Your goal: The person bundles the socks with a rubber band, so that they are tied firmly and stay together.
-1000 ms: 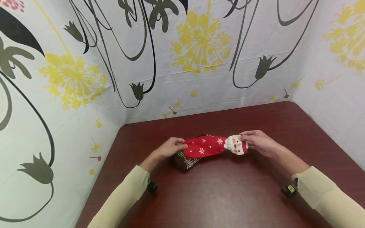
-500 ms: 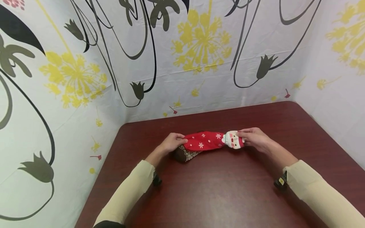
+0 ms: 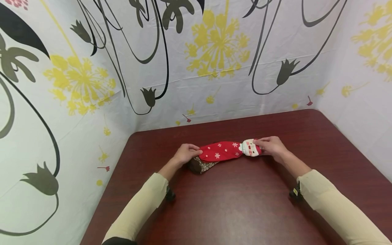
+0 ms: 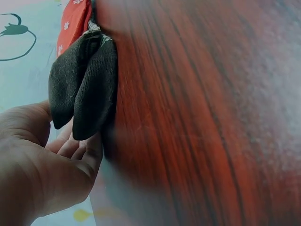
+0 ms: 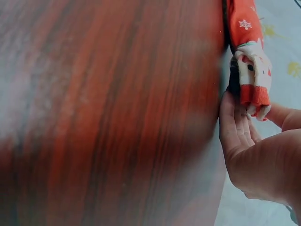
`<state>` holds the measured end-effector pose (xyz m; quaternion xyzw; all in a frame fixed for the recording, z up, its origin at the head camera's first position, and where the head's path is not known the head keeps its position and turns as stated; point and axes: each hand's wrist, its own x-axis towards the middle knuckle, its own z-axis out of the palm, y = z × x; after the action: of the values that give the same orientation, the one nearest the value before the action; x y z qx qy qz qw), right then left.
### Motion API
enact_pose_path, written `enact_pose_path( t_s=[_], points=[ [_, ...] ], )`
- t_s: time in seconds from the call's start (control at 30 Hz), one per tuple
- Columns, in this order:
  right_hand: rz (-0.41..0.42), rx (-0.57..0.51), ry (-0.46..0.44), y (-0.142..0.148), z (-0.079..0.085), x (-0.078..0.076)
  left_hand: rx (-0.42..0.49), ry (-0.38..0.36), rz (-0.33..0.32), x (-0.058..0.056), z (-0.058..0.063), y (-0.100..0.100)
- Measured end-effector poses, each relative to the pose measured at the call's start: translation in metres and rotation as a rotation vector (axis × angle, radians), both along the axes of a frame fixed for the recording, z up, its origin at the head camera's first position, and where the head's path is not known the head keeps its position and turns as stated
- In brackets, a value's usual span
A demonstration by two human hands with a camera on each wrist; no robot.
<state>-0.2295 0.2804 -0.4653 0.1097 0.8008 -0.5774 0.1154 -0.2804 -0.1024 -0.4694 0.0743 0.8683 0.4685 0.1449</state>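
A red sock (image 3: 220, 152) with white snowflakes and a Santa face at its right end lies across the table toward the back. Partly under it is a dark brown sock (image 3: 196, 165) with a cream key pattern. My left hand (image 3: 184, 153) pinches the left end, thumb on top. Dark rounded sock tips (image 4: 96, 89) hang by its fingers in the left wrist view. My right hand (image 3: 272, 147) pinches the Santa end (image 5: 254, 77), thumb above and fingers beneath. How far the brown sock reaches under the red one is hidden.
The dark red wooden table (image 3: 239, 204) has rounded back corners. A white cloth (image 3: 171, 68) printed with flowers stands behind it and on both sides.
Both hands have shifted the socks slightly away from me, and the right hand has moved a little to the left. Less of the brown sock shows below the red one.
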Motion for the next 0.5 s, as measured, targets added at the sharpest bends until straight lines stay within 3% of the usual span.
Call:
enact_pose_path(
  t_s=[0.23,0.5],
  points=[
    [-0.007,0.019,0.017,0.001,0.001,0.005,0.021,0.013,0.007,0.003,-0.001,-0.008],
    [0.024,-0.026,0.037,0.008,0.002,0.016,0.008,-0.002,-0.013,0.010,-0.003,-0.032]
  ],
)
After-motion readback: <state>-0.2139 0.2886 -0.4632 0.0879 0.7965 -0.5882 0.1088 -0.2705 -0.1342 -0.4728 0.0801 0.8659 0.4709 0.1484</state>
